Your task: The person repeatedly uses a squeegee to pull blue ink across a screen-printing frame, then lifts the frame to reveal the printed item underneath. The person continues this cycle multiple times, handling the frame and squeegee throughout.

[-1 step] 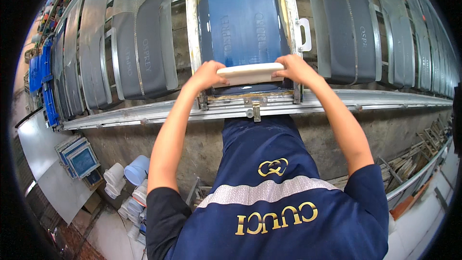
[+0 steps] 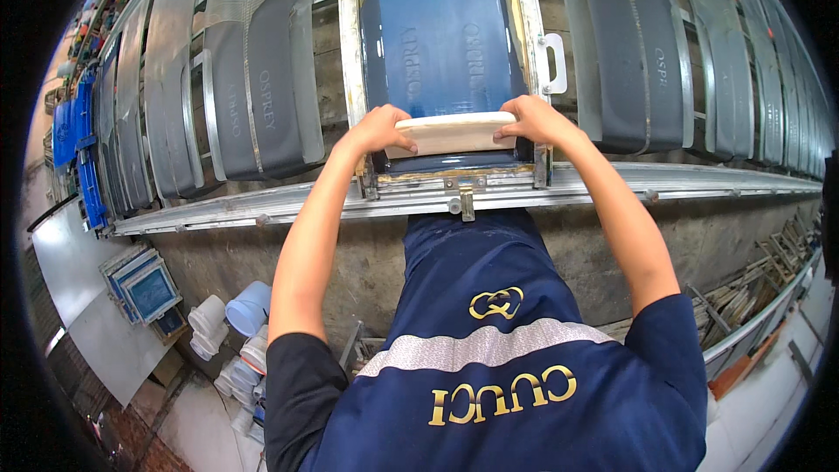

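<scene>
Both of my hands hold a pale squeegee (image 2: 456, 136) by its two ends, across the near part of a screen-printing frame (image 2: 349, 44). My left hand (image 2: 379, 131) grips its left end and my right hand (image 2: 535, 122) its right end, thumbs on the side facing me. The frame's mesh (image 2: 437, 35) looks blue and wet, with raised-looking lettering. A dark band of ink (image 2: 454, 162) lies between the squeegee and the frame's near edge. The squeegee's lower edge and the print beneath the mesh are hidden.
Grey fabric panels (image 2: 232, 79) lie on boards left of the frame, and more panels (image 2: 638, 70) to its right. A metal rail (image 2: 612, 182) runs along the near edge, with a clamp (image 2: 466, 201) by the frame. White tubs (image 2: 208, 323) and stacked screens (image 2: 144, 284) stand lower left.
The squeegee has tilted slightly, so more of its near face shows. My hands have shifted very little with it; the frame has stayed in place.
</scene>
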The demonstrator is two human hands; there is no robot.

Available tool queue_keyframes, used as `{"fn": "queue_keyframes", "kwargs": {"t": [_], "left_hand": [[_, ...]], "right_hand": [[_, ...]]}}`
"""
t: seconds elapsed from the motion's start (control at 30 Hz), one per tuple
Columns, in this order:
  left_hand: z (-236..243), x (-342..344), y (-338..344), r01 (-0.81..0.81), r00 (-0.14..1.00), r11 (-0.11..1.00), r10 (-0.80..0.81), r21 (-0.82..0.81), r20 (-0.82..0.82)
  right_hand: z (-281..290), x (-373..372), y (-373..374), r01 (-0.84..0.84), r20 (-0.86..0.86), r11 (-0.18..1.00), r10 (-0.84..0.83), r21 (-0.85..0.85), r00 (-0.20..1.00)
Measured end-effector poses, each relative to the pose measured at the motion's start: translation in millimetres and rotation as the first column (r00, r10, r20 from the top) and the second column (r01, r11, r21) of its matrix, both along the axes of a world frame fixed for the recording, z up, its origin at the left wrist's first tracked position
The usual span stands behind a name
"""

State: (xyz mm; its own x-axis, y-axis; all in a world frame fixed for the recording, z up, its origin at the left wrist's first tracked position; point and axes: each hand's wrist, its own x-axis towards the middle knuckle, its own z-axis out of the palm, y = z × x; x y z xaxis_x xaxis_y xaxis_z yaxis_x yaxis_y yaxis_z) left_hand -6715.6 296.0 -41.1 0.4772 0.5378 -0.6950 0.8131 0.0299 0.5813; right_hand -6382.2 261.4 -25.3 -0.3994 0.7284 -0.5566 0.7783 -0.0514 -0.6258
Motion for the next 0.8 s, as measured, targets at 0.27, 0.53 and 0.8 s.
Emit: {"fn": "queue_keyframes", "kwargs": {"t": [0.27,0.53,0.8], "left_hand": [[0.1,9.4,158.6,0.099,0.995,0.976,-0.097,-0.195,0.021],[-2.2,25.8,245.3,-0.151,0.988,0.772,0.1,0.617,0.117],[-20.9,41.5,204.5,-0.122,0.991,0.554,0.117,0.823,0.068]], "right_hand": [[-13.6,26.3,155.8,-0.06,-0.127,0.904,0.007,-0.424,0.992],[-5.6,18.8,248.7,0.081,-0.031,0.777,-0.08,0.624,0.996],[-43.1,20.7,201.7,0.094,-0.022,0.684,-0.113,0.723,0.993]]}}
